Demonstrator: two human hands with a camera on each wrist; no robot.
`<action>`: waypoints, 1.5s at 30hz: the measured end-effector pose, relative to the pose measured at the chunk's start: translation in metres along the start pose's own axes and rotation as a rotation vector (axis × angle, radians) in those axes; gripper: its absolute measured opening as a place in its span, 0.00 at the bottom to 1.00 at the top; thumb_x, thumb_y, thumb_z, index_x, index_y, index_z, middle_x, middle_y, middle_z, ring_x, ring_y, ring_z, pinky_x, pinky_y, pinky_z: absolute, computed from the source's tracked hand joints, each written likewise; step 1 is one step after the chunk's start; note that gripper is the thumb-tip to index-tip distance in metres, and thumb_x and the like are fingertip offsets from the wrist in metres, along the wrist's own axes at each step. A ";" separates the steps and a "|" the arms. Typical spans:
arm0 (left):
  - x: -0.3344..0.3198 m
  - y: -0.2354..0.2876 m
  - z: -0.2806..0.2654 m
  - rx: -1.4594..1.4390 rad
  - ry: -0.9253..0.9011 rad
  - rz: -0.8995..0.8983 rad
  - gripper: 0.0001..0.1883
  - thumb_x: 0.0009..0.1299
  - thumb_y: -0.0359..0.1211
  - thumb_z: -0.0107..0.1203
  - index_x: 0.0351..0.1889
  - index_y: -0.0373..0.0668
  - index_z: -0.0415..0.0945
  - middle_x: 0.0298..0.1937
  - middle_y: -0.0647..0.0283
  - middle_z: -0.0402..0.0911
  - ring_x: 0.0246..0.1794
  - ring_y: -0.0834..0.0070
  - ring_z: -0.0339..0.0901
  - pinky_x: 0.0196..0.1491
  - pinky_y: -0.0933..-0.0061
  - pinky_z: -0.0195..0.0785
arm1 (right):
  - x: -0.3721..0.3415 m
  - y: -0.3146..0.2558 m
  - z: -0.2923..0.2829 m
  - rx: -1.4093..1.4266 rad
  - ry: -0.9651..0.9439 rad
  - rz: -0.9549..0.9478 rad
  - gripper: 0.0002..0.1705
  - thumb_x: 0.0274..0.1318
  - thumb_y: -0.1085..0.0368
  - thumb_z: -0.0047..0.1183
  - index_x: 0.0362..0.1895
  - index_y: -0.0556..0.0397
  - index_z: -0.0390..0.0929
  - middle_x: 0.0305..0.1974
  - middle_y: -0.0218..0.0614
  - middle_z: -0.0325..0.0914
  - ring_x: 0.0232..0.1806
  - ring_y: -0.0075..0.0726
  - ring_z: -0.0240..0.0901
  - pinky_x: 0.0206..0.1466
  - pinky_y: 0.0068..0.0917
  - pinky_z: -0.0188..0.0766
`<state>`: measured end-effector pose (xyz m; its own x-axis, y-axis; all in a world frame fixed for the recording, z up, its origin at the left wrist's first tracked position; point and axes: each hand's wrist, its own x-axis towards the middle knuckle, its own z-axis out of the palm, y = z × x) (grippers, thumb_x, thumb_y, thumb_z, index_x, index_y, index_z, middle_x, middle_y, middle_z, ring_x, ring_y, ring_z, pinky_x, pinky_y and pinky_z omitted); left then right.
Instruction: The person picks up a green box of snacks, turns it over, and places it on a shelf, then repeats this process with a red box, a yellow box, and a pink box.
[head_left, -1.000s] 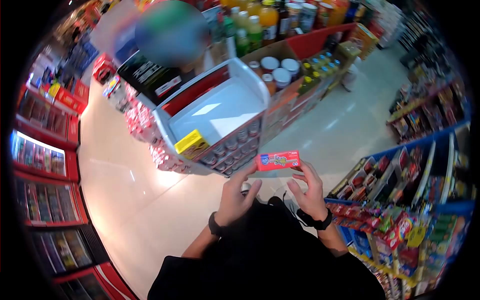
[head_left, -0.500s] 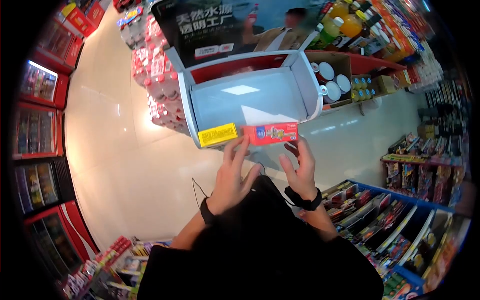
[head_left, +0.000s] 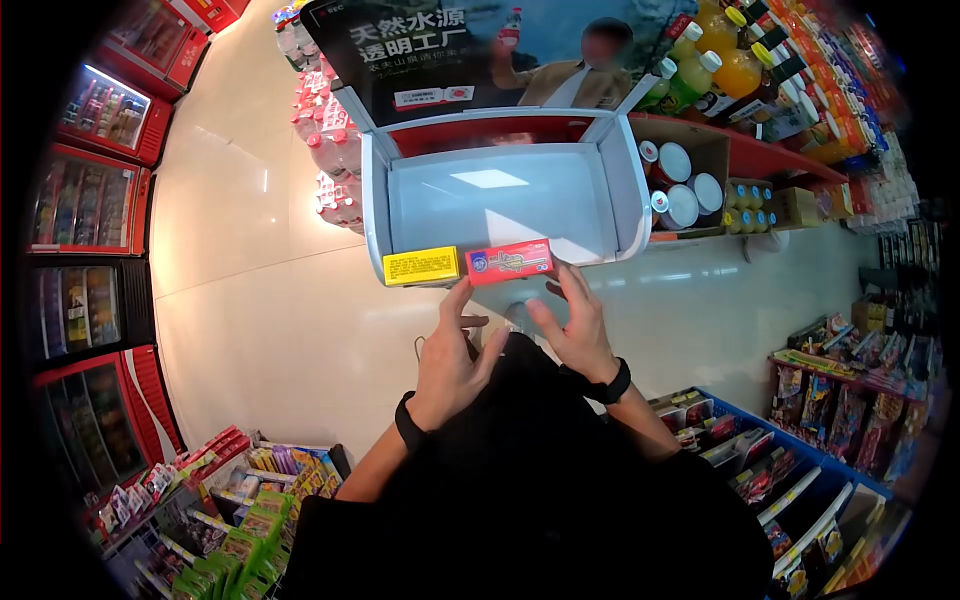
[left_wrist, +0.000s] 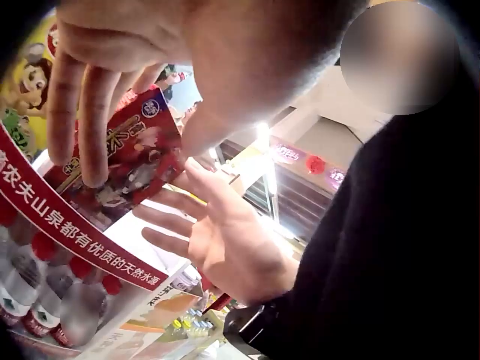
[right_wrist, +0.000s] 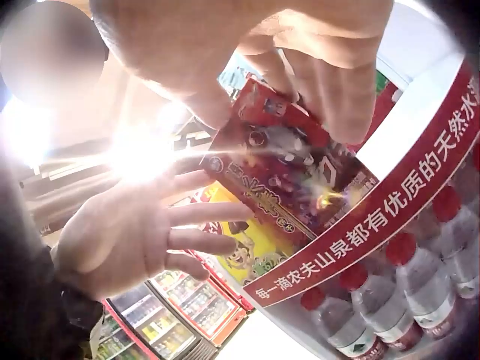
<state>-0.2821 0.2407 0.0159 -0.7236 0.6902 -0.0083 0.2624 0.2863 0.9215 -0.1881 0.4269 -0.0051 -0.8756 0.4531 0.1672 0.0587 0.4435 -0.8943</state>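
A red carton (head_left: 510, 261) with printed pictures is at the front edge of the white display stand (head_left: 635, 190). Right beside its left end sits a yellow carton (head_left: 420, 265). My left hand (head_left: 455, 350) reaches up to the red carton's lower left corner, fingers mostly straight and thumb spread away. At the opposite end, my right hand (head_left: 575, 325) has its fingertips at the lower right corner, its thumb apart. Seen from the left wrist, long straight fingers (left_wrist: 96, 124) overlap the red carton's front face (left_wrist: 124, 161). The right wrist view shows the right fingers (right_wrist: 345, 97) stretched over it.
Behind the stand's tray rises a dark poster board (head_left: 490, 60). Bottled water packs (head_left: 335, 155) are stacked to its left, and jars and bottles (head_left: 680, 185) to its right. Red fridges (head_left: 80, 205) line the left side; goods racks (head_left: 800, 480) stand near my right.
My view has swung round to face the stand. Both hands and the red carton have come from the stand's front right to its front edge, next to the yellow carton.
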 end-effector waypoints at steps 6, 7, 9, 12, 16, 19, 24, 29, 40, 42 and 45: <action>0.002 0.004 0.000 -0.173 0.072 -0.105 0.33 0.75 0.29 0.61 0.75 0.37 0.55 0.74 0.37 0.68 0.48 0.64 0.88 0.44 0.72 0.78 | 0.001 0.007 0.007 -0.010 -0.047 0.001 0.35 0.65 0.59 0.63 0.68 0.65 0.67 0.58 0.54 0.74 0.54 0.53 0.76 0.55 0.40 0.75; 0.002 0.004 0.001 -0.172 0.093 -0.110 0.33 0.76 0.29 0.60 0.74 0.37 0.56 0.73 0.37 0.70 0.47 0.65 0.88 0.44 0.72 0.78 | 0.001 0.008 0.008 -0.011 -0.046 0.004 0.35 0.65 0.58 0.63 0.68 0.65 0.67 0.57 0.54 0.74 0.54 0.53 0.75 0.55 0.40 0.75; 0.002 0.005 0.002 -0.172 0.127 -0.120 0.32 0.76 0.30 0.60 0.74 0.38 0.56 0.70 0.38 0.73 0.47 0.66 0.88 0.43 0.73 0.78 | 0.001 0.003 0.009 -0.018 -0.049 0.005 0.35 0.65 0.58 0.62 0.68 0.66 0.66 0.58 0.54 0.73 0.55 0.54 0.75 0.56 0.41 0.74; 0.003 0.010 -0.003 -0.175 0.119 -0.167 0.31 0.77 0.32 0.59 0.73 0.38 0.58 0.66 0.41 0.78 0.45 0.67 0.88 0.43 0.73 0.78 | 0.002 0.001 0.011 -0.060 -0.039 -0.016 0.36 0.65 0.58 0.62 0.69 0.67 0.65 0.58 0.55 0.73 0.57 0.55 0.75 0.58 0.41 0.74; 0.002 0.006 -0.006 -0.123 0.104 -0.148 0.26 0.77 0.32 0.59 0.70 0.38 0.62 0.58 0.47 0.85 0.42 0.69 0.88 0.42 0.73 0.78 | -0.001 0.002 0.013 -0.091 -0.035 -0.008 0.38 0.66 0.57 0.62 0.71 0.66 0.63 0.59 0.55 0.73 0.59 0.57 0.75 0.60 0.43 0.73; 0.003 0.002 -0.012 -0.129 0.063 -0.146 0.20 0.77 0.32 0.59 0.63 0.36 0.68 0.51 0.50 0.87 0.38 0.71 0.87 0.39 0.74 0.78 | -0.002 -0.003 0.015 -0.132 -0.025 0.018 0.40 0.66 0.56 0.61 0.73 0.67 0.61 0.61 0.56 0.72 0.60 0.57 0.74 0.61 0.44 0.73; 0.010 -0.006 -0.029 -0.131 -0.044 -0.024 0.09 0.76 0.30 0.61 0.48 0.34 0.79 0.37 0.56 0.87 0.31 0.75 0.84 0.34 0.75 0.76 | -0.011 -0.011 0.021 -0.151 0.008 0.092 0.42 0.67 0.56 0.59 0.74 0.68 0.57 0.63 0.59 0.69 0.64 0.60 0.72 0.64 0.45 0.71; 0.012 -0.011 -0.032 -0.142 -0.212 0.053 0.08 0.76 0.30 0.61 0.46 0.34 0.81 0.36 0.57 0.87 0.29 0.75 0.83 0.34 0.76 0.75 | -0.030 -0.015 0.022 -0.251 0.075 0.127 0.39 0.67 0.56 0.59 0.73 0.67 0.60 0.64 0.58 0.69 0.65 0.62 0.70 0.66 0.45 0.70; 0.012 -0.007 0.032 -0.241 -0.756 0.343 0.05 0.74 0.26 0.61 0.42 0.34 0.84 0.41 0.57 0.88 0.37 0.70 0.84 0.41 0.72 0.75 | -0.169 -0.046 0.033 -0.406 0.497 0.364 0.28 0.66 0.60 0.60 0.65 0.59 0.72 0.60 0.52 0.75 0.59 0.61 0.75 0.59 0.44 0.75; 0.004 0.004 0.045 -0.218 -0.880 0.366 0.05 0.74 0.26 0.60 0.42 0.33 0.84 0.40 0.56 0.88 0.37 0.70 0.84 0.41 0.72 0.75 | -0.202 -0.053 0.038 -0.424 0.628 0.423 0.24 0.66 0.60 0.60 0.62 0.58 0.75 0.57 0.52 0.77 0.57 0.59 0.76 0.56 0.44 0.77; -0.015 0.019 0.070 -0.214 -1.014 0.438 0.06 0.75 0.26 0.58 0.41 0.32 0.83 0.38 0.55 0.88 0.36 0.70 0.84 0.42 0.72 0.75 | -0.246 -0.065 0.047 -0.459 0.784 0.499 0.22 0.68 0.57 0.58 0.58 0.58 0.78 0.50 0.50 0.81 0.51 0.59 0.79 0.53 0.45 0.77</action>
<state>-0.2217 0.2820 0.0067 0.2829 0.9528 0.1102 0.1811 -0.1659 0.9694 0.0011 0.2502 -0.0071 -0.1531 0.9695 0.1914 0.6504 0.2447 -0.7191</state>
